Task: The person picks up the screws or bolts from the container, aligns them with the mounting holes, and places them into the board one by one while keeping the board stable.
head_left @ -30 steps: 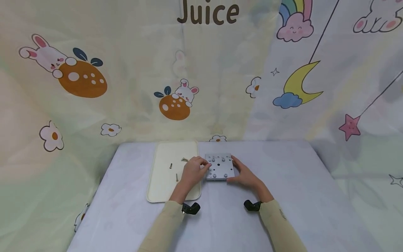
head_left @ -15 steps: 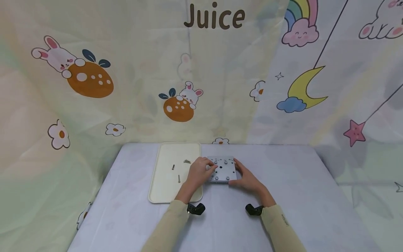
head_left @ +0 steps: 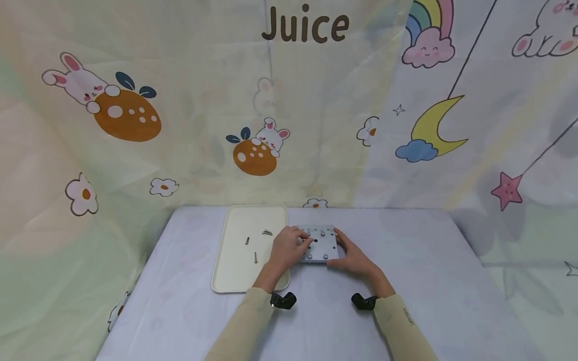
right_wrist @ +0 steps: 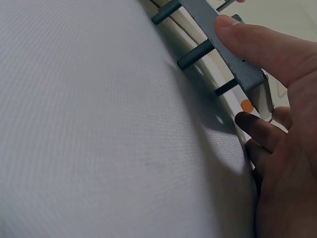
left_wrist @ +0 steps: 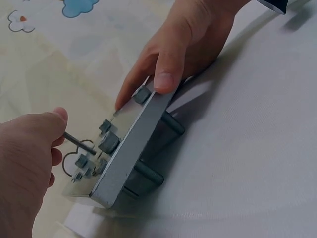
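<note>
Head view: a cream tray holds 3 loose screws. Just right of the tray, a metal plate sits between 2 hands.

Left wrist view: the left hand pinches a screw at the plate's top face.

Right wrist view: the right hand grips the plate's edge, thumb on top.

Plate far end & left hand cut off, rt wrist view.

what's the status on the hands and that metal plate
Left hand pinches a screw at the metal plate. Right hand grips the plate's edge, plate up on its bolts. Nothing in the way.
</note>
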Demonstrator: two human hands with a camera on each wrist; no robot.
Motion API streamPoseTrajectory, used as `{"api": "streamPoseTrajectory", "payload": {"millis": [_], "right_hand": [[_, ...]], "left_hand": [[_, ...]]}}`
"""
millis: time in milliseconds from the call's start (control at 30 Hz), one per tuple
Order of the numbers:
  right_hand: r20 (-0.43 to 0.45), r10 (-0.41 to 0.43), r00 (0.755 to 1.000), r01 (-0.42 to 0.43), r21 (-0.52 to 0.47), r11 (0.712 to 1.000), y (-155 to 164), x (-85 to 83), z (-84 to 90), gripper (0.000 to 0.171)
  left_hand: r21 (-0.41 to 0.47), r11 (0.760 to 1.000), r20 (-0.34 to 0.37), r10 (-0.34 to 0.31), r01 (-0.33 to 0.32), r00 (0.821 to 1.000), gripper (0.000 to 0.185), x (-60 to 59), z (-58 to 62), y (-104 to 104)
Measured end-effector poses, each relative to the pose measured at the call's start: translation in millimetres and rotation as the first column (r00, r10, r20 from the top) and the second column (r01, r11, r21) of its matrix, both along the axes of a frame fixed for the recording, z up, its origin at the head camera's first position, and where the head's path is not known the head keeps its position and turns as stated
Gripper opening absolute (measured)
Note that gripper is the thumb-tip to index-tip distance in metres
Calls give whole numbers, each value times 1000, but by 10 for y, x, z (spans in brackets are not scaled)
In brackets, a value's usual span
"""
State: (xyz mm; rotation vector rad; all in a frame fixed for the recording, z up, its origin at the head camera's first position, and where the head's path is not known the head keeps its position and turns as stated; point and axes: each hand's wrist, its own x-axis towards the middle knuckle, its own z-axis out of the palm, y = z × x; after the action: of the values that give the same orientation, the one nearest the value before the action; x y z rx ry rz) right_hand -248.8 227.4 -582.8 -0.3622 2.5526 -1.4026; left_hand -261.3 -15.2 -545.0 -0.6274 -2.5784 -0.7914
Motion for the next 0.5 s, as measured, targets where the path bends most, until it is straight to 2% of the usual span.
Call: {"api": "streamPoseTrajectory", "payload": {"millis": [267, 500], "right_hand": [[15, 6, 1000, -6, -9, 1000, 7, 11, -19, 117], [-8, -4, 1000, 4, -5, 1000, 26, 2, -9, 116]], "left_hand": [[39, 999, 82, -11, 8, 997, 22, -20, -50, 30], [55, 998, 65, -20, 16, 998, 20, -34, -38, 45]]}}
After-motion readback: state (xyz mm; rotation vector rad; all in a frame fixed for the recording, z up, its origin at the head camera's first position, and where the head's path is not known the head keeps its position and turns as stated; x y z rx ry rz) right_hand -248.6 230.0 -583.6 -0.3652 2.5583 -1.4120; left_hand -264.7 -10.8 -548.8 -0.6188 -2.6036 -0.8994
